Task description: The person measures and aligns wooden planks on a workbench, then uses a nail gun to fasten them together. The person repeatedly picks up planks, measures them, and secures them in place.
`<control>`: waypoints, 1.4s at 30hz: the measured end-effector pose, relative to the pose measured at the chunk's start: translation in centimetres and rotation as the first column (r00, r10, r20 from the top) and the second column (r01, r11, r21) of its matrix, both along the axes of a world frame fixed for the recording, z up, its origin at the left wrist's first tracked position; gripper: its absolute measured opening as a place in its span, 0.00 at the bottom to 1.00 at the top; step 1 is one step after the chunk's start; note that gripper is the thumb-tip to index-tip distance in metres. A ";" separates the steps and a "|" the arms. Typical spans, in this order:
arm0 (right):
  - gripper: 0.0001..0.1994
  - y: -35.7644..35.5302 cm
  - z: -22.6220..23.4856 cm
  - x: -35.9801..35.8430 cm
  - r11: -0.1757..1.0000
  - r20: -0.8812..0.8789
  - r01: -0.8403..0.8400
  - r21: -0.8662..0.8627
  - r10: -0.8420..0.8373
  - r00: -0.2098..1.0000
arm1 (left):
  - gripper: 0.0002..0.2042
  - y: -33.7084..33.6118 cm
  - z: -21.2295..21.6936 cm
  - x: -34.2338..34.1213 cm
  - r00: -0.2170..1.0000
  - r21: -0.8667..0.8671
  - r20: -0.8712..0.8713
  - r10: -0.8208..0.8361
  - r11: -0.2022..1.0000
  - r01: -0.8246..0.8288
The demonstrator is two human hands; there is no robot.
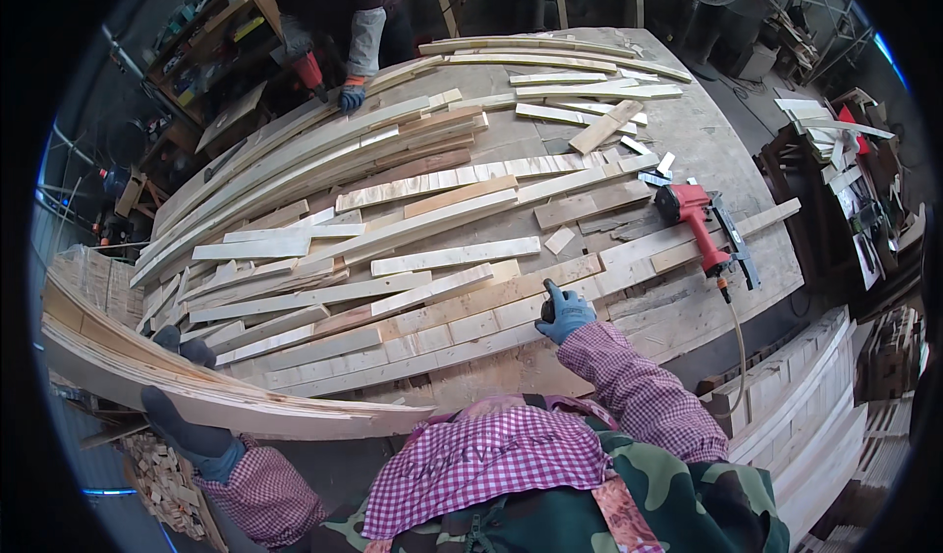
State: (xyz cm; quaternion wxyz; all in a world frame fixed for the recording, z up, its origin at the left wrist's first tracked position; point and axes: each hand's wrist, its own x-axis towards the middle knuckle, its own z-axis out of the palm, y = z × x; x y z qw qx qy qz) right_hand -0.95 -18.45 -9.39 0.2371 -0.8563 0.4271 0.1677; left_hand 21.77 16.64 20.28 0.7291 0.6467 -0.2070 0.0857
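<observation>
My left hand (182,425), in a dark glove, grips a stack of long pale wooden boards (226,401) that runs from the far left to just before my chest, over the table's near edge. My right hand (563,314), in a blue glove, rests with fingers bent on a row of short plank pieces (462,327) laid side by side on the big round table (707,131); it holds nothing that I can see. A red nail gun (695,221) with a hose lies on the planks to the right of that hand.
Many long curved strips and short boards (324,160) cover the table. Another person in gloves (351,94) works at the far edge. Stacked boards (805,396) stand at the lower right, small offcuts (162,474) at the lower left, cluttered shelves on both sides.
</observation>
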 end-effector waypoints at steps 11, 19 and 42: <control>0.41 2.2 10.9 6.5 0.976 0.899 -0.166 -0.143 0.198 0.391 | 0.33 -7.6 -0.8 0.5 0.996 -0.267 -0.080 0.036 0.962 -0.056; 0.43 6.3 13.7 5.2 0.878 0.613 -0.473 -0.067 0.410 0.675 | 0.20 -14.1 -12.0 -4.6 0.697 -0.547 -0.540 -0.471 0.826 0.135; 0.31 6.8 11.2 0.3 0.252 0.422 -0.353 0.901 -0.321 0.848 | 0.26 -14.5 -14.4 -5.7 0.623 -0.612 -0.393 -0.676 0.698 0.372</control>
